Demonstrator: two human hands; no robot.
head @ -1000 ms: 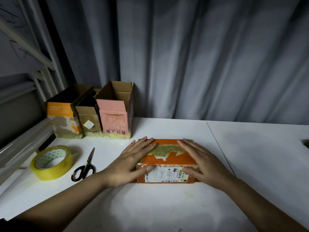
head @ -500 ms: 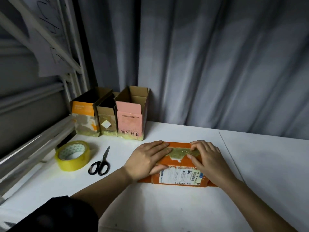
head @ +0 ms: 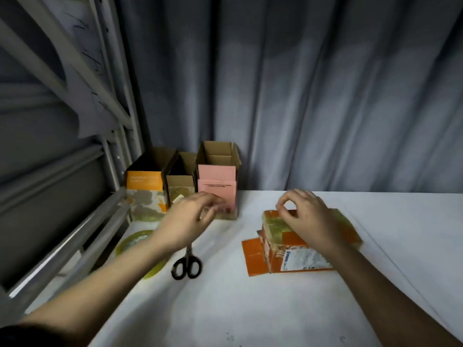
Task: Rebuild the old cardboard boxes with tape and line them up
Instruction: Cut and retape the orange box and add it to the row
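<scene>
Now the right hand [head: 309, 216] rests curled on the orange box [head: 288, 249]; left hand [head: 190, 216] hovers blurred at nine o'clock, fingers loosely curled, empty.

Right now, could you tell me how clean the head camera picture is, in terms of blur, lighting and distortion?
In the head view, the left hand is smeared by motion blur, and the right hand over the orange box is softer than the table; the light is dim, with the curtain darkening toward the corners; the wide lens makes the metal frame at left lean.
</scene>
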